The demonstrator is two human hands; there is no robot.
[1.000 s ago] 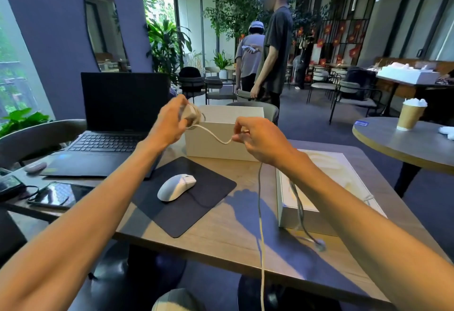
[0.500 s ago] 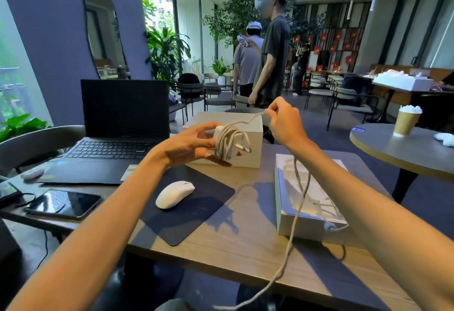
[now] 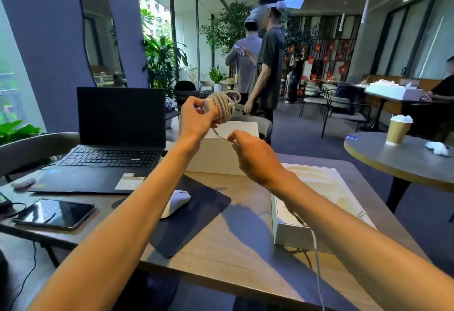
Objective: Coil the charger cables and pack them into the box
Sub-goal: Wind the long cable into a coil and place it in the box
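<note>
Above the table's (image 3: 245, 249) far edge, over the white box (image 3: 221, 160): left hand (image 3: 196, 116) grips the coiled charger cable (image 3: 224, 106); right hand (image 3: 255, 155), just below and rightward, pinches its free strand (image 3: 221, 136), trailing toward the near edge.

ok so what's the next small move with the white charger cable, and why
Probably carry the strand over for another wrap: the left hand grips the white cable coil, the right hand pinches the strand just below it, and a loose cable tail hangs past the wooden table's edge.
</note>
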